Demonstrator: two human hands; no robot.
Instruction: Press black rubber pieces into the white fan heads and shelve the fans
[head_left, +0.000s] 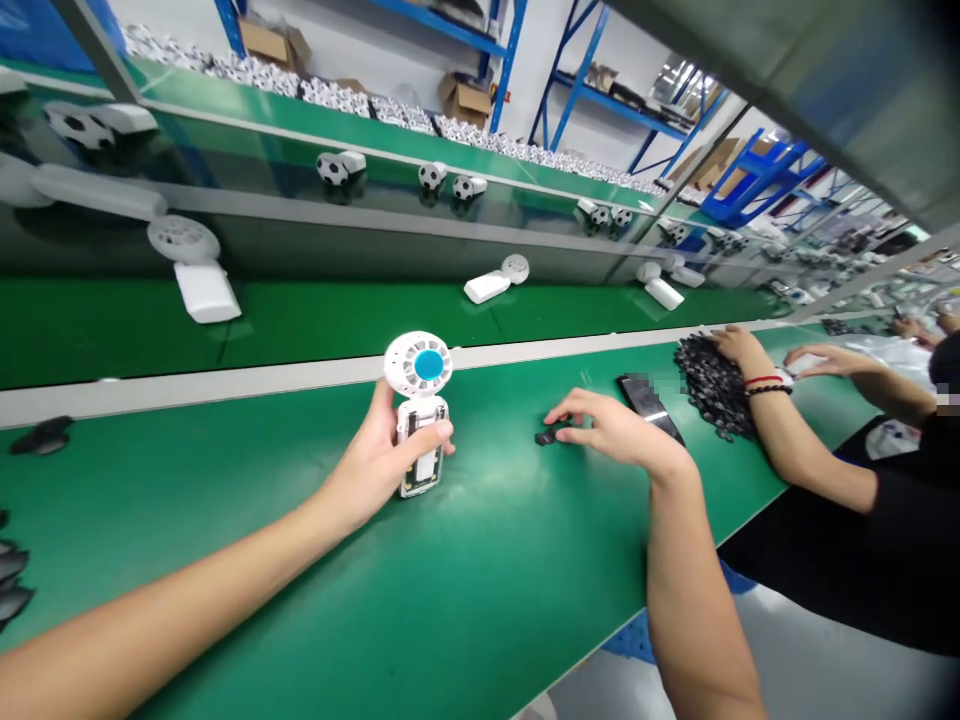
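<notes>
My left hand point(394, 445) is closed around a white handheld mini fan point(424, 440) just above the green tabletop. A blue disc marks the hub of its round head, and the handle's front is off, showing the parts inside. My thumb lies across the handle. Further right, my right hand point(600, 425) reaches down to the table, thumb and forefinger closing on a small black part point(546, 437). The part's exact shape is too small to make out. A dark phone-like slab point(649, 405) lies beyond that wrist.
Small black pieces form a pile point(712, 385) at the right, by a co-worker's hand point(739, 348). Behind the table runs a green conveyor belt point(337, 315) carrying white fans point(487, 286). A shelf above holds football-patterned fans point(334, 168). Dark leaf-shaped pieces point(43, 436) lie at left.
</notes>
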